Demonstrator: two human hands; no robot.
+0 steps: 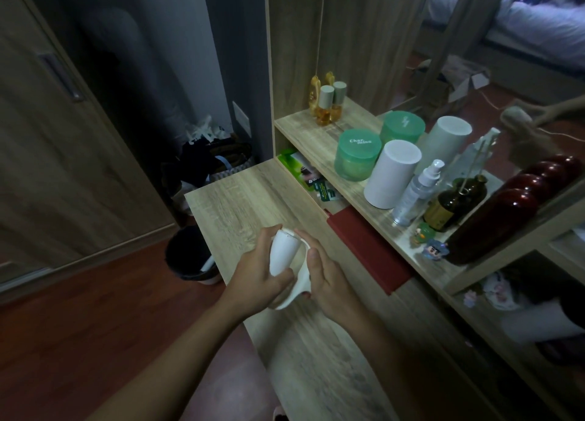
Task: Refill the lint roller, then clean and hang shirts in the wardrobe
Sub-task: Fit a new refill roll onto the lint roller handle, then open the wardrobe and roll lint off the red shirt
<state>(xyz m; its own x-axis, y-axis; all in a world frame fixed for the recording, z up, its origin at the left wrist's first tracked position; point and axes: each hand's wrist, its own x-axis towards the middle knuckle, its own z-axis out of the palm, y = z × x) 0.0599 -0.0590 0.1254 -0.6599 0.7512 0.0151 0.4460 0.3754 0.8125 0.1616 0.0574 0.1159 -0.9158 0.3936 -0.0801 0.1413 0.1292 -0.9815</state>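
Lint roller refill (pixel 282 253), a white roll, is held up just above the wooden table (pixel 240 199), near its middle. The roll is gripped by the left hand (pixel 261 273), whose fingers and thumb are curled round its lower part. A loose white sheet (pixel 300 283) is seen curving off the roll's right side and down below the left hand. This sheet is pinched by the right hand (pixel 330 278), with the thumb laid on its edge and the fingers reaching up beside the roll's top. Both hands are set close together, with the roll between them. A dark red case (pixel 370 249) is laid on the table to the right of the hands. On the shelf (pixel 304 129) behind, a green jar (pixel 357 154), a white cylinder (pixel 392 175) and a spray bottle (pixel 418 194) are stood in a row. A black bin (pixel 190 256) is placed on the floor left of the table
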